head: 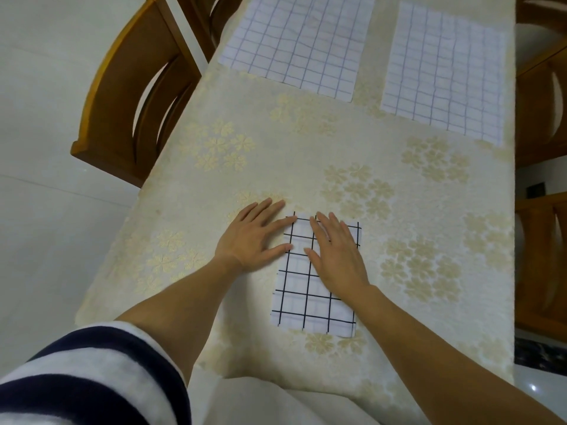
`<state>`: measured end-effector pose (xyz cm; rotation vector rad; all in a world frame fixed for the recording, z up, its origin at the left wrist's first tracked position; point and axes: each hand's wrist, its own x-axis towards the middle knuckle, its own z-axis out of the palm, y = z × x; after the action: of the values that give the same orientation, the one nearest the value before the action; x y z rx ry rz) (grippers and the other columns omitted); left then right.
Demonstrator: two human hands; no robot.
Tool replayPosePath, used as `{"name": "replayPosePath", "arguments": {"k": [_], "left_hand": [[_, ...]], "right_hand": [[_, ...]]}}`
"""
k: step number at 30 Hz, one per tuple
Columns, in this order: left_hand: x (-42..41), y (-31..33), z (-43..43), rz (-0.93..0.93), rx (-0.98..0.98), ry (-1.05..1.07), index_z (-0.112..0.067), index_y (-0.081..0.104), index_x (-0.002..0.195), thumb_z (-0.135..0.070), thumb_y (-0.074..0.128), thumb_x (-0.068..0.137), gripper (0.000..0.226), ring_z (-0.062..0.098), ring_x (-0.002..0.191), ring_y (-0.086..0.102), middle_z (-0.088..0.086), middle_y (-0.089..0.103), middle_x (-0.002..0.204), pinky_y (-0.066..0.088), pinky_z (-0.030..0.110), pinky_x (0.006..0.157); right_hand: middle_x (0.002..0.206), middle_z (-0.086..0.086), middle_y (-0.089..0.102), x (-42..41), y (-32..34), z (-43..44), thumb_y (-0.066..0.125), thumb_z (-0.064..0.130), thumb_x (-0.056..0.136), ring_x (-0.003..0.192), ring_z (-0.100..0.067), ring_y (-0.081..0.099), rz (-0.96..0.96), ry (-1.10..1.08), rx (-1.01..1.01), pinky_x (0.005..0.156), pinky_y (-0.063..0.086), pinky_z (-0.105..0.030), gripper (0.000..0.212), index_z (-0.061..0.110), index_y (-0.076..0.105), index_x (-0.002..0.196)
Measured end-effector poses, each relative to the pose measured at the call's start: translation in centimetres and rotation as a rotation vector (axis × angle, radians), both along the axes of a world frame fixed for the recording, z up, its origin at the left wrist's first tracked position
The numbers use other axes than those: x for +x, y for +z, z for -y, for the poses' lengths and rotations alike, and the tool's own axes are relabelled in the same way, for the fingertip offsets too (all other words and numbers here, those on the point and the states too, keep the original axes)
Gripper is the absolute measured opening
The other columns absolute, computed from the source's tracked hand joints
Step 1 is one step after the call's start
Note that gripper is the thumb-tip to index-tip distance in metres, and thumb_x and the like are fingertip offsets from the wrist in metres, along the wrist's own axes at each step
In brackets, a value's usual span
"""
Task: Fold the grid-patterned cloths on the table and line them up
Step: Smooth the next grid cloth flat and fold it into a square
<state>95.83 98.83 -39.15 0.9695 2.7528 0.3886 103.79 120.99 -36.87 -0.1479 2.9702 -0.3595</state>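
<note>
A long table (276, 154) under a cream flowered cover fills the view, with a wooden chair (138, 87) pushed in along its left side. At the far end two pale grid cloths lie spread flat side by side, the left cloth (294, 41) and the right cloth (445, 75). Near the front edge lies a folded cloth (306, 296) with bold black lines; the right hand (337, 253) presses flat on its upper half, fingers straight, and the left hand (251, 237) rests flat on the table with fingertips touching the cloth's left edge.

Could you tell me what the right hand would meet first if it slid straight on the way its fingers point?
The right hand lies flat on the folded white cloth with black grid lines. Ahead is only bare cream floral tablecloth, then probably the left of the two flat purple-gridded white cloths.
</note>
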Motion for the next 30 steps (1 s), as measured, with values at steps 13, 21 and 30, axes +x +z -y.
{"name": "replayPosePath", "arguments": {"k": [13,21,30], "left_hand": [[0.1,0.4,-0.3,0.017,-0.024,0.016,-0.051,0.017,0.156,-0.073,0.027,0.098,0.063,0.012,0.156,0.0,-0.013,0.01,0.169,0.005,0.038,0.127],[0.1,0.3,-0.4,0.005,-0.049,0.022,-0.051,0.016,0.156,-0.073,0.027,0.098,0.064,0.013,0.156,0.001,-0.014,0.009,0.169,0.007,0.039,0.126],[0.2,0.1,-0.4,0.006,-0.055,0.032,-0.053,0.013,0.156,-0.074,0.024,0.097,0.063,0.012,0.156,-0.001,-0.015,0.007,0.169,0.006,0.04,0.126]], "right_hand": [[0.165,0.005,0.015,2.9,-1.6,-7.9,0.029,0.05,0.104,0.153,-0.017,0.009,0.107,-0.137,0.017,0.124,0.005,-0.036,0.062,0.019,0.022,0.157],[0.164,0.006,0.016,7.2,-1.5,-8.8,0.028,0.062,0.1,0.153,-0.02,0.004,0.08,-0.012,0.066,0.124,0.011,-0.046,0.068,0.024,0.027,0.156],[0.166,0.008,-0.01,12.2,-0.9,-8.6,0.047,0.08,0.084,0.151,-0.016,-0.017,0.197,0.018,-0.034,0.122,-0.005,-0.039,0.092,0.041,0.007,0.157]]}}
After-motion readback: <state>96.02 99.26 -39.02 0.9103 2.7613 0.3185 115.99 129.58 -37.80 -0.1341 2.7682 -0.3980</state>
